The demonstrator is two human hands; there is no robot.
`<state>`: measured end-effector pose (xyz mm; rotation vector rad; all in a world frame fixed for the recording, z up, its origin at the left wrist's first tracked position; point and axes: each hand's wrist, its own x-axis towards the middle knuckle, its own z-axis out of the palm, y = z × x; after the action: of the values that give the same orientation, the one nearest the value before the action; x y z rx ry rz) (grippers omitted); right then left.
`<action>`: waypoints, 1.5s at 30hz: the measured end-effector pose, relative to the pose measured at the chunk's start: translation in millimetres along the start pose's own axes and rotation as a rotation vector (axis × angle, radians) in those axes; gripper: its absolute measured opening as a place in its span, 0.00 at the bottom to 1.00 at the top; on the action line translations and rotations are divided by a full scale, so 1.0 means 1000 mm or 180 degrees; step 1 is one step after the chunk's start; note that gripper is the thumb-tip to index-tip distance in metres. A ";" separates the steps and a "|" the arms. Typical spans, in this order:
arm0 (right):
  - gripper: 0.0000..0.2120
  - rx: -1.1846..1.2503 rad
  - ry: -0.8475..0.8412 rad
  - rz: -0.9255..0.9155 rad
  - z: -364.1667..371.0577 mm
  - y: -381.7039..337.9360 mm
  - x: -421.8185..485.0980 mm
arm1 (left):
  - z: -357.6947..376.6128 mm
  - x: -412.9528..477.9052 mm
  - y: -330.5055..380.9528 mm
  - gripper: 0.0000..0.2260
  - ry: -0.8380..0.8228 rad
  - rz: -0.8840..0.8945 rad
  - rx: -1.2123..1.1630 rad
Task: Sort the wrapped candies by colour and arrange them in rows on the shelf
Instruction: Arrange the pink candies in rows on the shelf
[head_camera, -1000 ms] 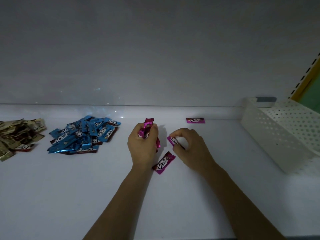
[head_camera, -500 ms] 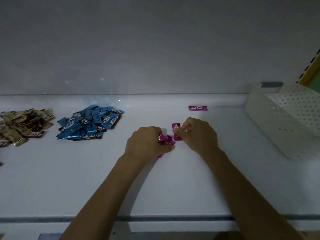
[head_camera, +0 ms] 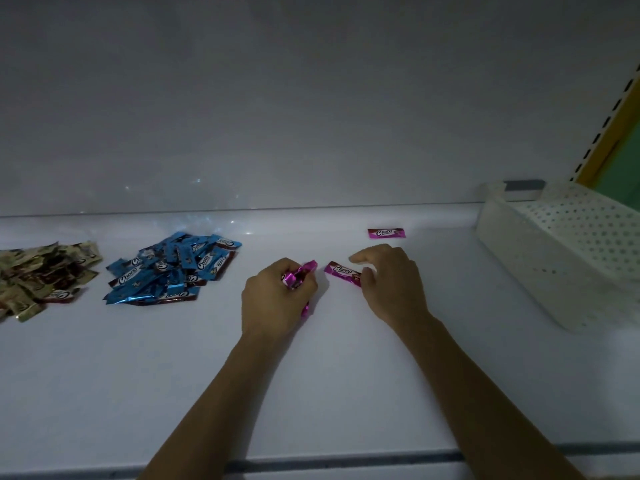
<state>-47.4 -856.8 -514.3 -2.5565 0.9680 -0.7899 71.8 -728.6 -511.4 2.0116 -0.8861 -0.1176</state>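
Since half a second ago the left hand (head_camera: pixel 273 299) and right hand (head_camera: pixel 391 289) have drawn apart. The pink candy (head_camera: pixel 342 273) that the right hand then pinched beside the left knuckles now lies flat on the white shelf (head_camera: pixel 311 393) between the two hands, slanting down to the right. Its right end meets the right thumb, while the index finger is lifted clear above it, so the right grip looks released, with the fingers loosely curled. The left hand, at centre frame, keeps its grip clenched round a bunch of pink candies (head_camera: pixel 299 273). Wrapper ends stick out above the knuckles, and one more shows below the palm.

Farther back, just right of centre near the shelf's rear edge, a lone pink candy (head_camera: pixel 386 233) lies apart from both hands. Left of centre sits a loose heap of blue candies (head_camera: pixel 173 271), and at the far left edge a heap of gold candies (head_camera: pixel 41 275). The two heaps are near each other but not touching. A white perforated basket (head_camera: pixel 540 268) stands on the shelf at the right edge, well apart from the hands.
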 end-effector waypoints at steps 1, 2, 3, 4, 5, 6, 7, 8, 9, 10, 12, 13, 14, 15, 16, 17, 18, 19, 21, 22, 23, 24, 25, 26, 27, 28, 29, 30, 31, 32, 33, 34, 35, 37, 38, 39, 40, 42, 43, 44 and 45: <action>0.12 0.0184 0.0077 0.0096 0.000 0.000 0.000 | 0.001 0.001 -0.001 0.07 0.0019 -0.0007 0.0049; 0.12 0.0349 0.0131 0.0150 0.000 -0.001 -0.002 | 0.003 0.002 -0.003 0.07 0.0057 -0.0035 0.0015; 0.11 0.0442 0.0191 0.0147 0.001 -0.002 -0.003 | 0.002 0.002 -0.003 0.07 0.0107 -0.0074 -0.0107; 0.10 0.0436 0.0229 0.0084 0.001 -0.003 -0.004 | 0.002 0.002 -0.004 0.07 0.0157 -0.0111 -0.0273; 0.11 0.0348 0.0203 -0.0025 0.001 -0.004 -0.005 | 0.000 0.000 -0.004 0.07 0.0211 -0.0136 -0.0446; 0.11 0.0175 0.0086 -0.0165 0.002 -0.005 -0.005 | 0.000 -0.001 -0.004 0.07 0.0267 -0.0137 -0.0600; 0.11 -0.0025 -0.0101 -0.0343 0.005 -0.005 -0.004 | -0.001 -0.001 -0.005 0.07 0.0314 -0.0120 -0.0723; 0.11 -0.0172 -0.0307 -0.0502 0.009 -0.004 -0.004 | -0.002 -0.002 -0.006 0.07 0.0346 -0.0107 -0.0808; 0.09 -0.0217 -0.0441 -0.0598 0.011 -0.002 -0.004 | -0.003 -0.003 -0.006 0.07 0.0360 -0.0104 -0.0870; 0.07 -0.0180 -0.0520 -0.0593 0.012 0.000 -0.003 | -0.003 -0.003 -0.006 0.06 0.0366 -0.0108 -0.0920; 0.06 -0.0022 -0.0497 -0.0463 0.009 0.002 -0.001 | -0.003 -0.002 -0.006 0.05 0.0350 -0.0137 -0.0969; 0.06 0.0052 -0.0438 -0.0433 0.007 0.003 -0.001 | -0.003 -0.002 -0.006 0.05 0.0335 -0.0141 -0.0968; 0.06 0.0040 -0.0365 -0.0477 0.004 0.002 -0.001 | -0.003 -0.002 -0.006 0.05 0.0329 -0.0132 -0.0966; 0.06 -0.0078 -0.0302 -0.0595 0.003 0.000 -0.003 | -0.003 -0.003 -0.007 0.06 0.0332 -0.0120 -0.0969; 0.07 -0.0233 -0.0284 -0.0751 0.003 -0.004 -0.004 | -0.003 -0.003 -0.007 0.06 0.0342 -0.0108 -0.0974; 0.10 -0.0303 -0.0349 -0.0882 0.003 -0.008 -0.006 | -0.003 -0.003 -0.006 0.06 0.0348 -0.0093 -0.0972; 0.14 -0.0290 -0.0509 -0.0918 0.005 -0.012 -0.007 | -0.004 -0.004 -0.005 0.06 0.0350 -0.0074 -0.0964; 0.19 -0.0268 -0.0683 -0.0920 0.008 -0.014 -0.006 | -0.005 -0.004 -0.005 0.05 0.0352 -0.0058 -0.0961; 0.26 -0.0338 -0.0866 -0.0908 0.017 -0.012 0.000 | -0.005 -0.005 -0.004 0.05 0.0352 -0.0030 -0.0963; 0.30 -0.0399 -0.0892 -0.0884 0.022 -0.010 0.005 | -0.004 -0.005 -0.004 0.05 0.0352 -0.0022 -0.0970; 0.33 -0.0472 -0.0957 -0.0813 0.026 -0.009 0.011 | -0.004 -0.006 -0.004 0.06 0.0352 -0.0023 -0.0990; 0.34 -0.0543 -0.1036 -0.0708 0.029 -0.008 0.020 | -0.004 -0.006 -0.005 0.06 0.0357 -0.0018 -0.1021; 0.33 -0.0602 -0.1100 -0.0618 0.032 -0.005 0.028 | -0.005 -0.005 -0.004 0.06 0.0364 -0.0013 -0.1058; 0.33 -0.0641 -0.1136 -0.0543 0.035 -0.004 0.036 | -0.005 -0.006 -0.004 0.07 0.0372 -0.0016 -0.1097; 0.33 -0.0675 -0.1155 -0.0453 0.036 -0.004 0.041 | -0.006 -0.006 -0.003 0.07 0.0375 -0.0024 -0.1130; 0.33 -0.0696 -0.1175 -0.0366 0.038 -0.003 0.045 | -0.007 -0.006 -0.003 0.07 0.0373 -0.0035 -0.1169; 0.33 -0.0691 -0.1181 -0.0310 0.039 -0.003 0.048 | -0.007 -0.006 -0.003 0.07 0.0367 -0.0043 -0.1213; 0.33 -0.0682 -0.1172 -0.0276 0.041 -0.002 0.048 | -0.007 -0.005 -0.004 0.07 0.0358 -0.0046 -0.1248; 0.33 -0.0685 -0.1152 -0.0268 0.042 -0.001 0.048 | -0.007 -0.005 -0.004 0.07 0.0347 -0.0044 -0.1261; 0.33 -0.0696 -0.1141 -0.0273 0.043 0.000 0.047 | -0.007 -0.005 -0.004 0.06 0.0339 -0.0035 -0.1248; 0.33 -0.0697 -0.1130 -0.0286 0.044 0.001 0.047 | -0.006 -0.005 -0.005 0.06 0.0335 -0.0021 -0.1228; 0.33 -0.0666 -0.1098 -0.0299 0.044 0.001 0.047 | -0.006 -0.005 -0.005 0.07 0.0337 -0.0007 -0.1216; 0.34 -0.0594 -0.1029 -0.0304 0.044 0.002 0.047 | -0.006 -0.005 -0.004 0.07 0.0340 0.0002 -0.1220; 0.34 -0.0400 -0.0835 -0.0301 0.045 0.003 0.046 | -0.006 -0.005 -0.003 0.07 0.0341 0.0002 -0.1269; 0.33 -0.0343 -0.0767 -0.0291 0.045 0.003 0.046 | -0.007 -0.005 -0.003 0.08 0.0338 0.0003 -0.1307; 0.33 -0.0342 -0.0745 -0.0279 0.046 0.003 0.046 | -0.007 -0.005 -0.003 0.08 0.0339 0.0009 -0.1339; 0.33 -0.0381 -0.0762 -0.0257 0.047 0.003 0.047 | -0.007 -0.006 -0.003 0.08 0.0342 0.0017 -0.1354; 0.34 -0.0492 -0.0819 -0.0194 0.048 0.003 0.048 | -0.007 -0.006 -0.002 0.09 0.0348 0.0030 -0.1347; 0.35 -0.0541 -0.0853 -0.0175 0.048 0.003 0.049 | -0.007 -0.005 -0.002 0.09 0.0353 0.0031 -0.1340; 0.35 -0.0573 -0.0885 -0.0161 0.047 0.003 0.049 | -0.007 -0.005 -0.002 0.09 0.0356 0.0027 -0.1340; 0.35 -0.0592 -0.0913 -0.0154 0.047 0.004 0.049 | -0.007 -0.005 -0.002 0.09 0.0350 0.0019 -0.1344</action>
<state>9.2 -889.3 -535.0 -2.7604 0.9271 -0.3422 71.9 -720.2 -510.2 1.6061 -0.7275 -0.1734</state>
